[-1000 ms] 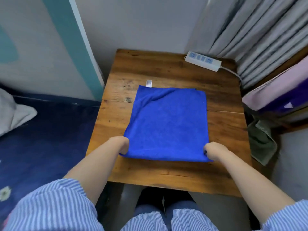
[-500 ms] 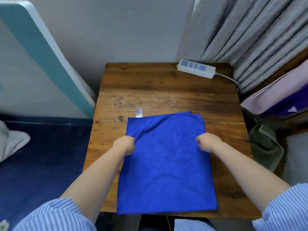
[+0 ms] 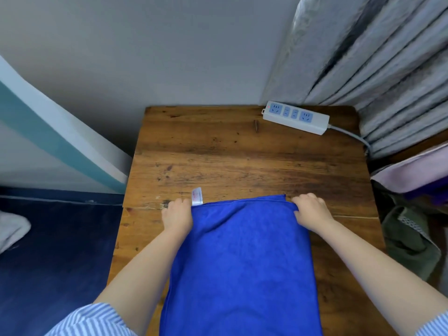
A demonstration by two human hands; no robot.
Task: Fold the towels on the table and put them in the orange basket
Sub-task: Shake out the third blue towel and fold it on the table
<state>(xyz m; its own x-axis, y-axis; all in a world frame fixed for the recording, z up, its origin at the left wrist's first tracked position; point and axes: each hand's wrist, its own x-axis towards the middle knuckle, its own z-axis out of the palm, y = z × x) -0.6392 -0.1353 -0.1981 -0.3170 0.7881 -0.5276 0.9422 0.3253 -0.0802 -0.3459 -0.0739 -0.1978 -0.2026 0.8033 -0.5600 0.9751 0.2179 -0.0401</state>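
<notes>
so the near edge of the blue towel (image 3: 242, 263) has been carried up to its far edge on the table (image 3: 242, 154), corners pinched by the left hand (image 3: 178, 215) and right hand (image 3: 311, 212), first fold basically done, orange basket not seen

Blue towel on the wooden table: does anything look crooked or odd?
Mostly tidy. The blue microfibre towel has diagonal wrinkles near the left hand, and its white care label sticks out past the far edge.
</notes>
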